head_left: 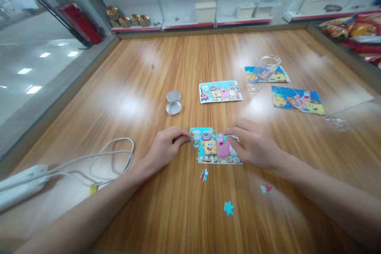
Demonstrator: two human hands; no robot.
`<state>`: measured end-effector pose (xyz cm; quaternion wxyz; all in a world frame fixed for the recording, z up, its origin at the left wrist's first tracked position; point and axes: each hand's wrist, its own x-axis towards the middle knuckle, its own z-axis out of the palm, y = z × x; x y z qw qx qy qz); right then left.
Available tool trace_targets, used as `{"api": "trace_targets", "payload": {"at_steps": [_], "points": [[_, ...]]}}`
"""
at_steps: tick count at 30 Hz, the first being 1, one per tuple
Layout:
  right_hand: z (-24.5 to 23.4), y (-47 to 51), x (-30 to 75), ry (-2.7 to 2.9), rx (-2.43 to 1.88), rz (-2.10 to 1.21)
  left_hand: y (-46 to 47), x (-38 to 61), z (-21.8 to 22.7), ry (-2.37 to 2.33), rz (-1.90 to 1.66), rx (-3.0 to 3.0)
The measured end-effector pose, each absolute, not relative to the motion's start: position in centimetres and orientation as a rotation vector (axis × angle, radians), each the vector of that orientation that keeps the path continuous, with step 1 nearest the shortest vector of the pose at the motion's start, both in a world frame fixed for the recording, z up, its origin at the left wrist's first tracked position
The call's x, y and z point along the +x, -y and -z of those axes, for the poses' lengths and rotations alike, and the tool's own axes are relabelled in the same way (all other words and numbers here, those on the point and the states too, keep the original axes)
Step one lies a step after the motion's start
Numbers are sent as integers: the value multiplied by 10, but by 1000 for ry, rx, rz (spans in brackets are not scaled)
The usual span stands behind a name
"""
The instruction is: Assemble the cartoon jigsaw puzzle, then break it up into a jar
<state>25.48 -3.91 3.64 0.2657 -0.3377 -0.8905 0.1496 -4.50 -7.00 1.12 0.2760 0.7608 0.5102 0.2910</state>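
A partly assembled cartoon jigsaw puzzle lies on the wooden table between my hands, with gaps along its left side and at its top right. At its left edge my left hand is closed, thumb and forefinger pinching a small dark puzzle piece. My right hand rests over the puzzle's right end, thumb and forefinger apart and touching it, hiding part of that corner. Three loose pieces lie nearer me: a red and white piece, a plain blue piece and a pink and white piece.
Beyond the puzzle lies a matching picture card. Left of it is an open round tin. A clear plastic cup lies by two blue cartoon pictures, one a puzzle. A white power strip and its cable occupy the left.
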Motion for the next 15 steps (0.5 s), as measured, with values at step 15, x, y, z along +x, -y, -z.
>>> {"api": "trace_targets", "payload": {"at_steps": [15], "points": [[-17,27,216,2434,-867,-431,66,-51,-3,-1432,-877,2329]]}}
